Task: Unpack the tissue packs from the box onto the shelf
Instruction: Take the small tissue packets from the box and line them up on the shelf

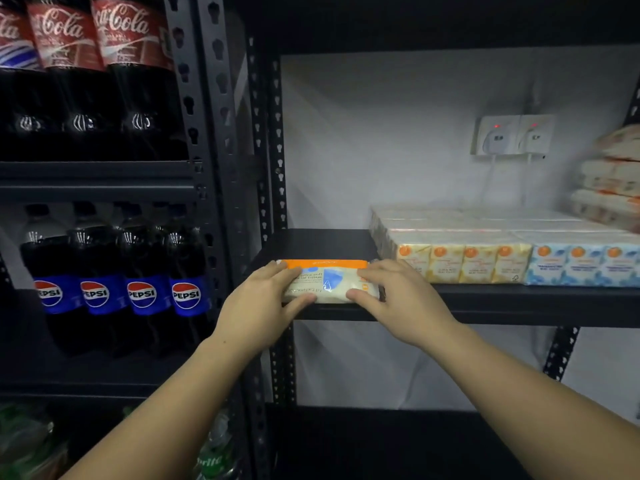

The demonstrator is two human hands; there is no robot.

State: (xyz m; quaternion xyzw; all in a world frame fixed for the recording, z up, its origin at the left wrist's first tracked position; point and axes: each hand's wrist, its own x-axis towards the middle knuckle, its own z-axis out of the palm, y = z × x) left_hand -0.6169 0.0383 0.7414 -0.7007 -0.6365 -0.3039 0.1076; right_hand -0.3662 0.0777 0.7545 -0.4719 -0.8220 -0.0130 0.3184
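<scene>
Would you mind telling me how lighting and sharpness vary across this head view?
Head view: the orange-topped plastic tissue pack is fairly sharp; the stacked packs at far right are blurred; the dark cola bottles carry small glare spots; the lower shelves are very dark.

Dim light is falling on a pale grey wall [381,133] behind black metal racking [221,168], and two red indicator lights are glowing on a double wall socket [512,135].

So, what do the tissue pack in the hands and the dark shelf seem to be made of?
The orange-topped white tissue pack looks wrapped in thin glossy plastic film: it shows glare and soft wrinkles. The dark slotted shelf appears to be painted metal with a matte finish, judging by the punched holes in its uprights.
</scene>
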